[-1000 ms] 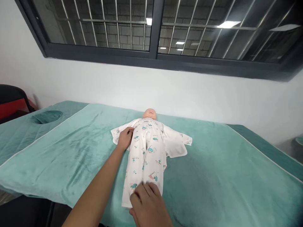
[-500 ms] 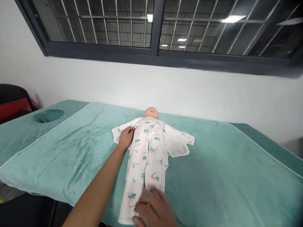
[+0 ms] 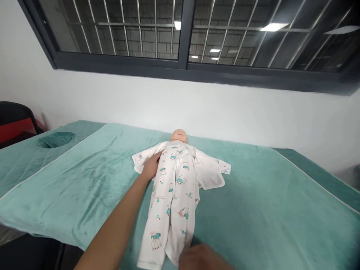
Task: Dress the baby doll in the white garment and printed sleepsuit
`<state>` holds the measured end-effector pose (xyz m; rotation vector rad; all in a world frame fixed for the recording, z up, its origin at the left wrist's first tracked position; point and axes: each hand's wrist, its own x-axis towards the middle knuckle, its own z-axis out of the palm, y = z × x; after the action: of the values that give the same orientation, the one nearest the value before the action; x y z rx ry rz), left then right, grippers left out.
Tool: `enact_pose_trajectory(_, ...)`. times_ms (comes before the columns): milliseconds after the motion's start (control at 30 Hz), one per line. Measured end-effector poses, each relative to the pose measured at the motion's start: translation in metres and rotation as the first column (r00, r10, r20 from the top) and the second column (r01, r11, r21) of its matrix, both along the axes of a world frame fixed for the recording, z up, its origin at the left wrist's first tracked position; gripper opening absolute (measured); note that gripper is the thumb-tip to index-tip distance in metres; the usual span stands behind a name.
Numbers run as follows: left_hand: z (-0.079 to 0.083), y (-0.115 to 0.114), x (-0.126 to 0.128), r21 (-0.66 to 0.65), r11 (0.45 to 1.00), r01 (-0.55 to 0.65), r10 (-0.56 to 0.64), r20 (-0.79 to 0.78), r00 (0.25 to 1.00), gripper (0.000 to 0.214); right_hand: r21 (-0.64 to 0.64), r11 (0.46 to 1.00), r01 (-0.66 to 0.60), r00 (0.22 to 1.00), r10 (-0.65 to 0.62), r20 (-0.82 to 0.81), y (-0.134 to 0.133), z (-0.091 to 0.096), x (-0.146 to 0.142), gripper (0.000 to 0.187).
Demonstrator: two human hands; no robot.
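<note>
A baby doll (image 3: 179, 135) lies on its back on a teal bed cover (image 3: 253, 210), head toward the wall. It is covered by white printed baby trousers (image 3: 171, 202) laid lengthwise over an open white top (image 3: 208, 170). My left hand (image 3: 152, 165) rests flat on the doll's side at the trousers' waist, fingers together. My right hand (image 3: 202, 258) is at the bottom edge beside the trouser cuffs; only its back shows and its fingers are hidden.
The bed runs along a white wall under a dark barred window (image 3: 185, 33). A face hole (image 3: 54, 139) dents the cover at far left. A dark chair with red (image 3: 14, 123) stands at the left edge.
The trouser legs have been drawn out longer toward me. My right hand has slid down to the frame's bottom edge. My left hand stays at the waist.
</note>
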<state>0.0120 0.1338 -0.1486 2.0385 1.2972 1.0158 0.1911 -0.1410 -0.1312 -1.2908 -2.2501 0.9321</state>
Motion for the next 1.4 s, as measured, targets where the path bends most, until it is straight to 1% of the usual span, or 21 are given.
enact_pose_trajectory(33,0.0,0.0,0.0,0.007,1.0,-0.01,0.01,0.003,1.0,0.041,-0.043,0.999,-0.016,0.998,0.013,-0.061,0.007,0.015,0.007,0.015)
enact_pose_trajectory(67,0.001,-0.001,-0.001,0.018,1.0,-0.022,0.022,0.006,1.0,0.039,-0.058,0.997,0.055,0.992,-0.061,-0.112,0.019,0.031,0.015,0.014)
enact_pose_trajectory(133,0.003,-0.003,-0.002,0.051,0.997,-0.054,0.054,0.012,0.998,0.034,0.014,0.96,0.28,0.936,-0.27,-0.224,0.054,0.057,0.031,0.018)
enact_pose_trajectory(200,0.006,-0.004,-0.001,0.106,0.989,-0.107,0.106,0.011,0.994,0.032,0.114,0.888,0.445,0.864,-0.392,-0.316,0.101,0.069,0.044,0.019)
enact_pose_trajectory(267,0.008,-0.002,0.001,0.178,0.971,-0.161,0.162,0.006,0.987,0.032,0.152,0.822,0.549,0.805,-0.471,-0.361,0.151,0.065,0.053,0.02)
enact_pose_trajectory(300,0.009,0.0,0.003,0.213,0.961,-0.177,0.18,0.003,0.984,0.032,0.172,0.759,0.628,0.749,-0.529,-0.398,0.175,0.059,0.056,0.02)
enact_pose_trajectory(367,0.011,0.007,0.007,0.266,0.949,-0.168,0.178,-0.012,0.984,0.03,0.192,0.715,0.673,0.712,-0.555,-0.43,0.212,0.043,0.058,0.025)
enact_pose_trajectory(433,0.013,0.016,0.01,0.293,0.948,-0.119,0.137,-0.039,0.99,0.025,0.207,0.689,0.695,0.691,-0.561,-0.456,0.235,0.028,0.058,0.025)
enact_pose_trajectory(500,0.017,0.025,0.011,0.279,0.958,-0.064,0.088,-0.073,0.993,0.022,0.208,0.673,0.71,0.674,-0.565,-0.476,0.245,0.017,0.057,0.022)
enact_pose_trajectory(600,0.029,0.036,0.009,0.136,0.99,0.04,-0.026,-0.102,0.994,0.018,0.195,0.67,0.716,0.665,-0.569,-0.484,0.25,0.009,0.06,0.017)
enact_pose_trajectory(700,0.041,0.047,0.006,-0.014,0.983,0.185,-0.186,-0.05,0.981,0.018,0.197,0.681,0.706,0.678,-0.568,-0.467,0.254,0.008,0.065,0.014)
enact_pose_trajectory(767,0.043,0.053,0.008,-0.052,0.983,0.176,-0.176,0.001,0.984,0.018,0.196,0.684,0.703,0.682,-0.571,-0.457,0.256,0.007,0.067,0.014)
enact_pose_trajectory(833,0.04,0.058,0.014,-0.057,0.996,0.07,-0.069,0.028,0.997,0.017,0.187,0.667,0.721,0.665,-0.59,-0.457,0.258,0.006,0.067,0.015)
enact_pose_trajectory(900,0.032,0.06,0.021,-0.008,0.999,-0.035,0.035,0.012,0.999,0.016,0.18,0.636,0.75,0.635,-0.618,-0.463,0.259,0.005,0.067,0.015)
enact_pose_trajectory(1000,0.021,0.056,0.025,0.186,0.976,-0.111,0.125,-0.064,0.99,0.017,0.211,0.602,0.77,0.619,-0.626,-0.473,0.257,0.004,0.066,0.013)
enact_pose_trajectory(1100,0.019,0.04,0.018,0.378,0.914,-0.146,0.22,-0.163,0.962,0.017,0.362,0.544,0.757,0.653,-0.613,-0.444,0.243,0.005,0.067,0.008)
enact_pose_trajectory(1167,0.019,0.025,0.01,0.417,0.901,-0.121,0.252,-0.273,0.928,0.017,0.463,0.512,0.724,0.682,-0.635,-0.364,0.225,0.005,0.068,0.008)
enact_pose_trajectory(1200,0.019,0.017,0.006,0.41,0.908,-0.086,0.24,-0.34,0.909,0.017,0.489,0.537,0.687,0.711,-0.635,-0.302,0.214,0.004,0.069,0.01)
enact_pose_trajectory(1267,0.017,-0.001,-0.003,0.373,0.927,0.029,0.159,-0.462,0.872,0.016,0.486,0.667,0.565,0.808,-0.568,-0.159,0.19,0.002,0.07,0.014)
enact_pose_trajectory(1333,0.013,-0.019,-0.01,0.357,0.923,0.146,0.064,-0.515,0.855,0.015,0.455,0.792,0.407,0.899,-0.436,-0.045,0.168,0.0,0.071,0.022)
enact_pose_trajectory(1400,0.008,-0.034,-0.015,0.366,0.897,0.247,-0.033,-0.502,0.864,0.016,0.455,0.845,0.28,0.946,-0.323,0.016,0.152,0.0,0.07,0.028)
